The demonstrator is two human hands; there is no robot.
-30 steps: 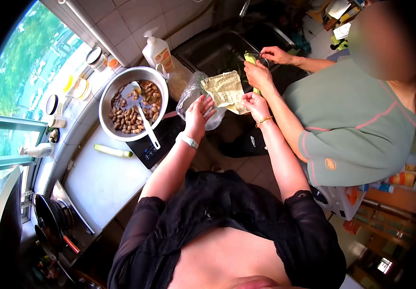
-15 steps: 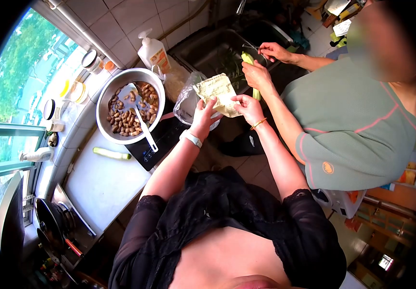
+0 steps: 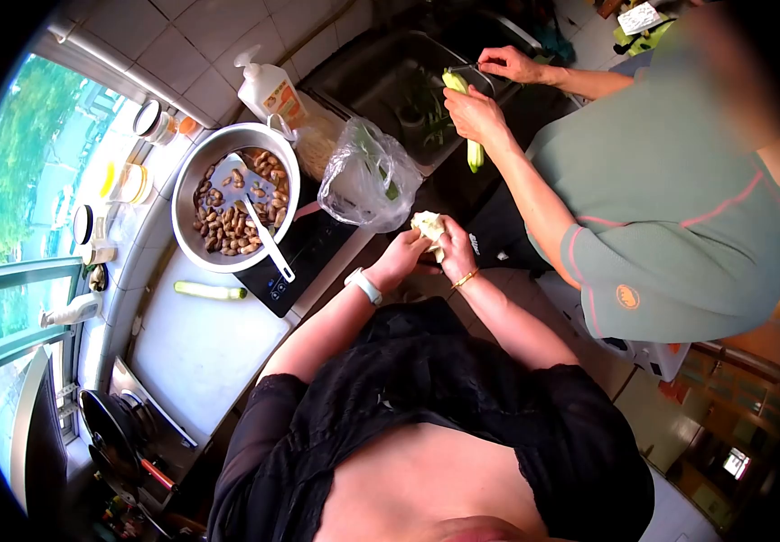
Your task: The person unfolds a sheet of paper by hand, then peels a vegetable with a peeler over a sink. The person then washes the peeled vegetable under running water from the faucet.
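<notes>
One left hand (image 3: pixel 398 259) and one right hand (image 3: pixel 456 248) close together, fingers (image 3: pixel 414 242) tight around crumpled cloth (image 3: pixel 427 224).

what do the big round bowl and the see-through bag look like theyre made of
The bowl looks like smooth metal, probably stainless steel, from its silvery-grey rim and soft highlights. The bag seems thin, glossy plastic film: it is crinkled, glinting, and green shows through.

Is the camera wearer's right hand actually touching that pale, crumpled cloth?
Touching. The head view shows the camera wearer's right hand with its fingers pressed against the pale cloth.
</notes>
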